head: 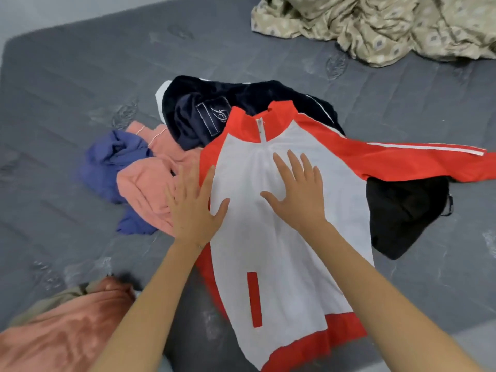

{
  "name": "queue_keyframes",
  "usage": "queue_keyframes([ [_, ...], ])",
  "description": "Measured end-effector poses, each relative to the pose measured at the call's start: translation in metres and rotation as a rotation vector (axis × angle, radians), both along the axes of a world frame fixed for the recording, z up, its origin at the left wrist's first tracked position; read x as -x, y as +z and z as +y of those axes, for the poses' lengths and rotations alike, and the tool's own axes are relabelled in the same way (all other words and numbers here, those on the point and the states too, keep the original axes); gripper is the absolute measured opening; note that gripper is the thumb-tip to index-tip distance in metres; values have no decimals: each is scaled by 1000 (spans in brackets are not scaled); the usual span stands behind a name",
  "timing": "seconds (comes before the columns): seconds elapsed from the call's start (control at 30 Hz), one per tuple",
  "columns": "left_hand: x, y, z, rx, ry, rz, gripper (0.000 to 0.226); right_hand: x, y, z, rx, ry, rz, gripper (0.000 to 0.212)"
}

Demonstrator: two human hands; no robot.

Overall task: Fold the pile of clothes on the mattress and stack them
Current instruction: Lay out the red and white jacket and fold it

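Observation:
A red and white zip jacket (271, 253) lies front-up on the grey mattress (67, 108), one red sleeve stretched out to the right. My right hand (298, 194) lies flat on its white chest, fingers straight and spread. My left hand (193, 205) rests flat on the jacket's left edge, partly over a pink garment (147, 183). Behind the jacket lies a crumpled dark navy garment (214, 108). A blue-purple garment (107, 162) sits left of the pink one. A black garment (402, 213) lies under the jacket's right side.
A crumpled beige patterned sheet (389, 28) covers the far right of the mattress. At the lower left corner lies a pink and beige heap of cloth (64, 328). Bare mattress shows at the left and far middle.

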State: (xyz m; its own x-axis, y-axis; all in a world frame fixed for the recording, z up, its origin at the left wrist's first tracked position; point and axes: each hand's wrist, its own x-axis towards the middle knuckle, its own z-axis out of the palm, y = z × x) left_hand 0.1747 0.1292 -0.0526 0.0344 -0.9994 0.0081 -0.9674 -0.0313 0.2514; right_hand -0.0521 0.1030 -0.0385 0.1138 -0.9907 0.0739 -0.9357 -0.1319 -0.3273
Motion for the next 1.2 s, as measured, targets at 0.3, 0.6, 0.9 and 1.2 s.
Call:
queue_keyframes([
  [0.3, -27, -45, 66, -200, 294, 210, 67, -57, -26, 49, -102, 173, -134, 68],
  [0.6, -30, -98, 158, -435, 601, 544, 70, -95, -78, 113, -100, 619, 70, 80],
  [0.9, 1, -122, 182, -299, 625, 569, 11, -83, -99, 120, -194, 613, 121, 82],
  [1.2, -26, -53, 161, 60, 643, 448, 8, -120, -41, 102, -459, 524, -197, 65],
])
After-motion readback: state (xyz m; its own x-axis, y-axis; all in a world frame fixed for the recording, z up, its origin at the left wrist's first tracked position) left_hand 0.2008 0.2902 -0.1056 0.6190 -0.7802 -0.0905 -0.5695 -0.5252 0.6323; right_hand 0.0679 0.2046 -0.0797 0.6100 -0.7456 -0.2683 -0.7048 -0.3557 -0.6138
